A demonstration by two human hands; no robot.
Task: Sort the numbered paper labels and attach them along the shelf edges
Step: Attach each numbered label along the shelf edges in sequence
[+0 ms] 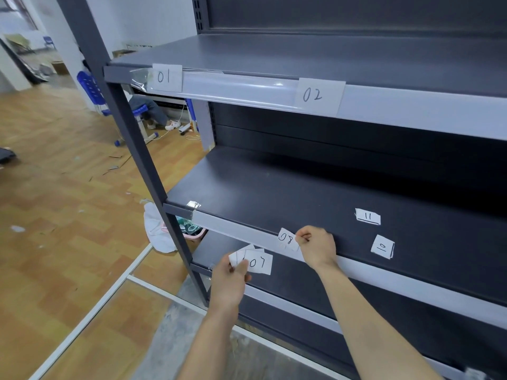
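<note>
Slip in hand: label 08 (288, 238), a small cut paper square, sits tilted against the pale edge strip (233, 224) at the front of the middle shelf (274, 187).
Handling: I judge it feather-light, limp and easily creased or torn. It would likely slide on the smooth strip, so it is best held by a bare margin clear of the ink, then pressed flat.
Right grip: the right hand (317, 246) has its fingertips closed in a pinch on the right end of label 08.
Left grip: the left hand (230, 278) is curled round a fanned stack of slips with label 07 (258, 263) on top, held just below the middle shelf's front edge.
Stack: the thin sheets are liable to slip over one another, and the thumb lies across the top one.
Waiting slips: label 11 (367, 216) and label 10 (382, 246) lie flat on the middle shelf, right of the right hand and apart from each other.
Upper edge: label 01 (166, 77) and label 02 (319, 96) are already mounted on the upper shelf's edge, well apart. Clear tape (140, 78) is just left of label 01.
Beyond: wood floor (55, 215).
</note>
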